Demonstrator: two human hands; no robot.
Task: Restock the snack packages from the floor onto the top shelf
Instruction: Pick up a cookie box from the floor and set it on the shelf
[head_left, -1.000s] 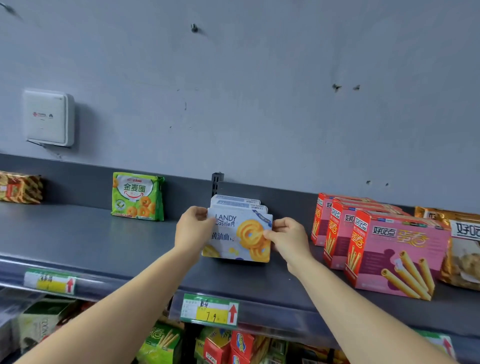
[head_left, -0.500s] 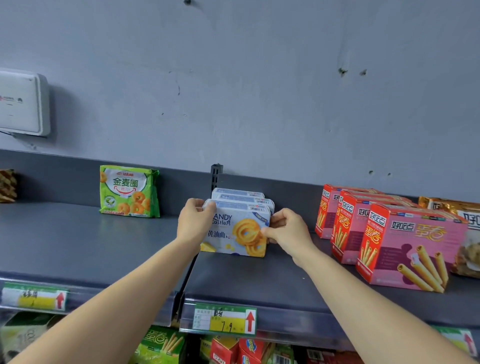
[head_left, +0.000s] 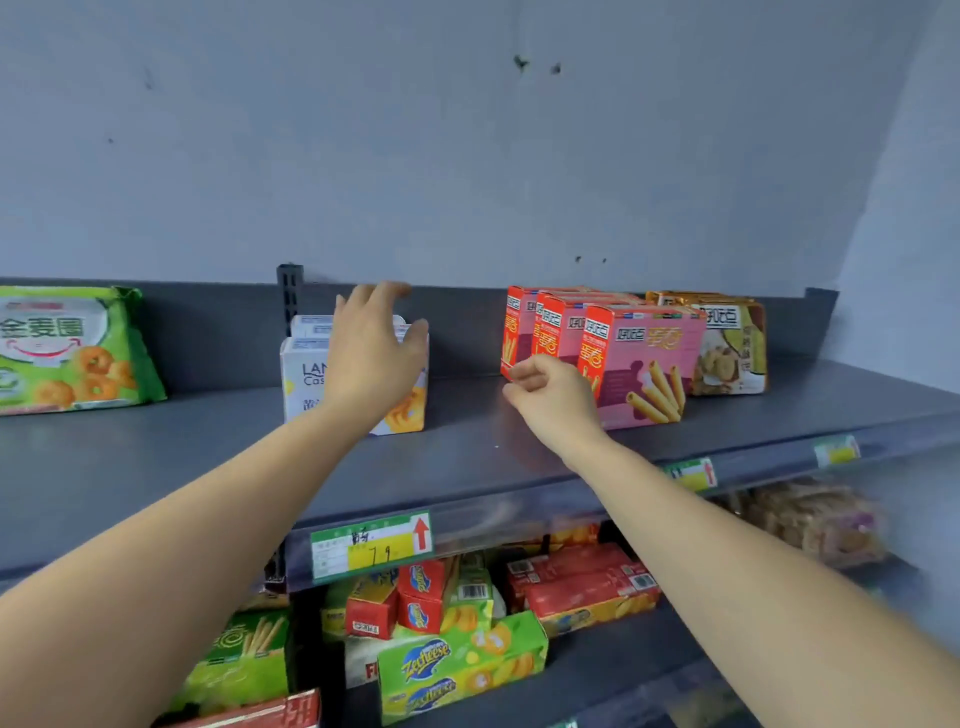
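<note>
White cardboard cookie boxes (head_left: 304, 374) stand upright on the grey metal top shelf (head_left: 467, 452), directly behind the left hand (head_left: 371, 353), which is spread and gripping nothing. The right hand (head_left: 550, 400), loosely curled and empty, hangs farther right.

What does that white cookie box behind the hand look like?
The white cookie box looks like cardboard, with dark letters "LAN" and a yellow ring cookie printed low on its right. It stands upright on the grey top shelf, a matching box right behind it. The open left hand hides its middle; whether they touch is unclear.
</note>
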